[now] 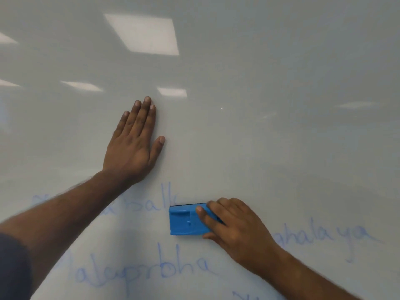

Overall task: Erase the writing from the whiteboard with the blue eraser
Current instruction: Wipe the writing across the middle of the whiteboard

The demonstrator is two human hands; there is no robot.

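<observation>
The whiteboard (259,83) fills the whole view. My right hand (233,226) grips the blue eraser (186,221) by its right end and holds it flat against the board. Pale blue writing (151,204) runs just left of the eraser, partly hidden by my left forearm. More blue words lie below it (140,271) and to the right (324,237). My left hand (134,144) rests flat on the board above the writing, fingers straight and together, thumb spread.
Ceiling lights (145,33) reflect in the glossy upper half of the board. A short scrap of blue writing (244,296) shows at the bottom edge. My dark sleeve (13,267) fills the lower left corner.
</observation>
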